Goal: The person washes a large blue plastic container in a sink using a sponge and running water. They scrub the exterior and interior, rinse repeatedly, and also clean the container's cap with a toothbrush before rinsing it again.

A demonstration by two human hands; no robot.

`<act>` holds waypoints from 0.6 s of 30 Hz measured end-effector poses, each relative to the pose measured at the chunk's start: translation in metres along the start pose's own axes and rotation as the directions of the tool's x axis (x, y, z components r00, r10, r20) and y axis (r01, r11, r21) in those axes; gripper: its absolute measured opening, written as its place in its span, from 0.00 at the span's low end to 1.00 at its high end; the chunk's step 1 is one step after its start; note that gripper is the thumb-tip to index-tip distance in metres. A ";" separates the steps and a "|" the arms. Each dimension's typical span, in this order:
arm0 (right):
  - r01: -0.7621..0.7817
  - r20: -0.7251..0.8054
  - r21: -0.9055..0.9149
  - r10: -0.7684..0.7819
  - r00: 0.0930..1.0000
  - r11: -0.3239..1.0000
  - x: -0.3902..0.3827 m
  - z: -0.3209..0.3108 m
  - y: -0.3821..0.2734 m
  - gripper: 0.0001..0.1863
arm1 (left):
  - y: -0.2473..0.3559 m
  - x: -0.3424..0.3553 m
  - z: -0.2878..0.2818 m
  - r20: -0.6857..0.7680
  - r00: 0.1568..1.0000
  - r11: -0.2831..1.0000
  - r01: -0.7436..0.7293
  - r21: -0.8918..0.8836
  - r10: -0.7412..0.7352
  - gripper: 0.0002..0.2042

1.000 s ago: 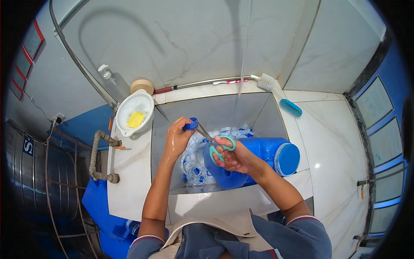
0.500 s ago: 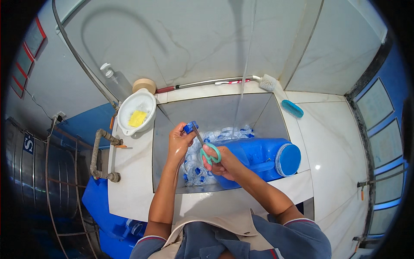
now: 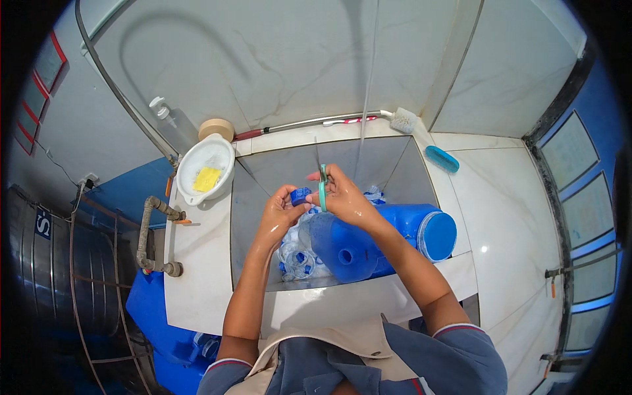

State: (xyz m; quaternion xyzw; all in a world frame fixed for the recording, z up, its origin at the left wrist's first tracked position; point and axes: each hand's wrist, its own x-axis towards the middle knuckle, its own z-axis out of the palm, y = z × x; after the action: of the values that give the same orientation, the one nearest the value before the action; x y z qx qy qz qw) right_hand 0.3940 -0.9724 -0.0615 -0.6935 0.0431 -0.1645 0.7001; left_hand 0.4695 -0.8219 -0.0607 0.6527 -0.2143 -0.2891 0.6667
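Note:
My left hand (image 3: 283,210) grips a small blue cap-like ring (image 3: 299,195) over the steel sink (image 3: 401,164). My right hand (image 3: 340,196), just right of it, holds teal-handled scissors (image 3: 322,196), their blades pointing upward and away from the ring. Its lower fingertips are close to the ring; whether they touch it is hard to tell. Below my hands, a large blue jug (image 3: 395,240) lies on its side across several clear plastic pieces with blue parts (image 3: 296,262). A thin water stream (image 3: 365,112) runs down behind the scissors.
On the sink's left rim are a white basin (image 3: 192,155) with a yellow sponge, a pump bottle (image 3: 178,131) and piping (image 3: 148,230). A long-handled brush (image 3: 401,120) lies along the back ledge, a teal brush (image 3: 441,158) at right. Blue containers (image 3: 148,303) stand lower left.
My right hand has turned the scissors upright, lifting their blades off the ring and moving them upward. The blue ring has come down slightly to the right in my left hand.

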 end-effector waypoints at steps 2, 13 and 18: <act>-0.005 0.031 0.025 0.004 1.000 1.000 0.006 0.001 0.008 0.15 | 0.001 -0.004 -0.002 0.044 0.997 0.995 0.068 -0.072 -0.065 0.12; 0.092 -0.023 0.178 -0.090 0.996 0.980 0.006 0.012 0.015 0.12 | -0.017 0.003 -0.021 0.215 0.967 0.804 0.236 -0.546 -0.137 0.11; -0.279 0.130 0.097 0.266 0.955 0.955 0.001 -0.008 0.015 0.11 | -0.027 0.014 -0.025 0.109 0.981 0.730 0.193 -0.656 -0.161 0.10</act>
State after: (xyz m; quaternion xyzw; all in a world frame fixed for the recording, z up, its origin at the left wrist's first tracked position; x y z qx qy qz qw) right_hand 0.3954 -0.9802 -0.0765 -0.6480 0.0884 -0.0282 0.7560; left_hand 0.4938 -0.8122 -0.0906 0.3841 -0.0492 -0.4229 0.8192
